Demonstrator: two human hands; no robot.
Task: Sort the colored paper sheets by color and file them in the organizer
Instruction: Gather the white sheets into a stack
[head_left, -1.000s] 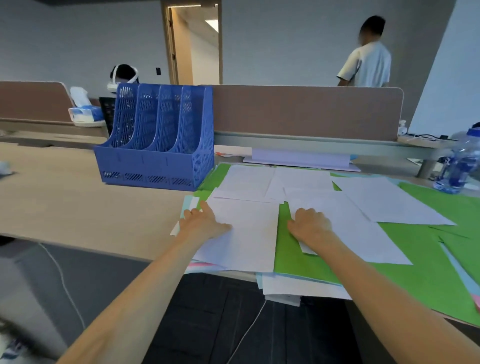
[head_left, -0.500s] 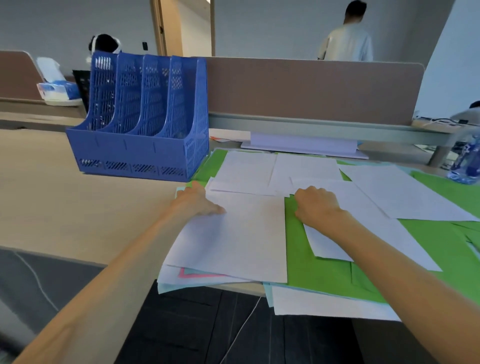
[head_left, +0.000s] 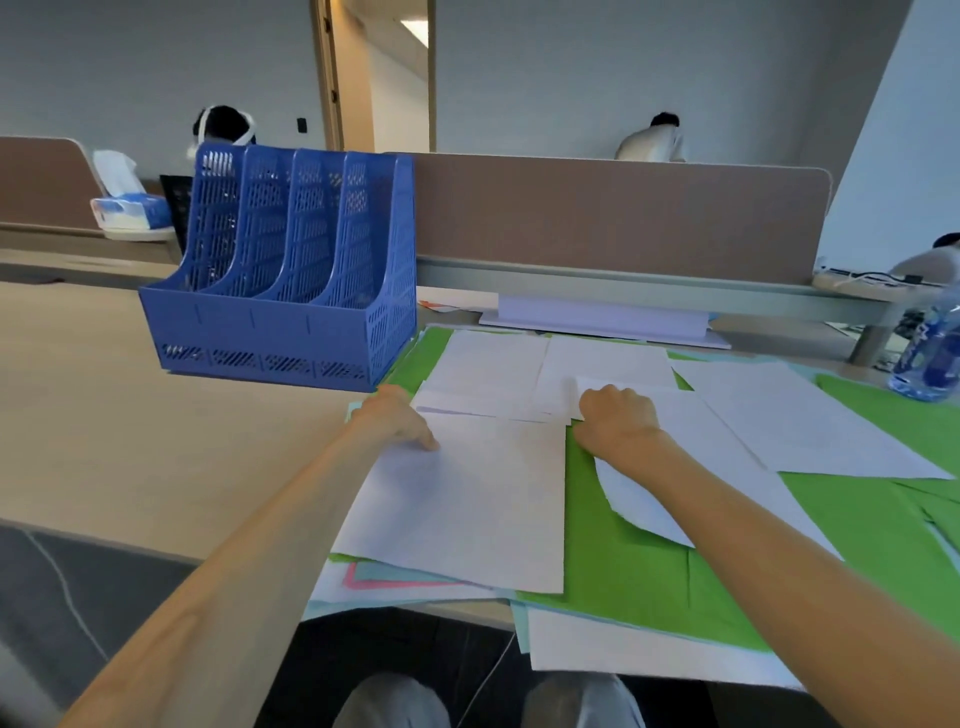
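Several white sheets lie spread over green sheets on the desk in front of me. My left hand grips the far left corner of the nearest white sheet, thumb on top. My right hand, fingers curled, holds the far corner of a second white sheet, whose near edge curls up. A pink sheet's edge and pale blue sheets peek out from under the pile. The blue four-slot organizer stands empty to the left of the papers.
A brown divider panel closes off the desk's far side, with a flat white stack in front of it. A water bottle stands at the far right. A tissue box sits far left. People sit beyond the divider.
The left white sheet has slid toward the desk's near edge, uncovering the pink edge beneath. The right sheet's near edge has curled up. Both hands have closed on the sheets' far corners.
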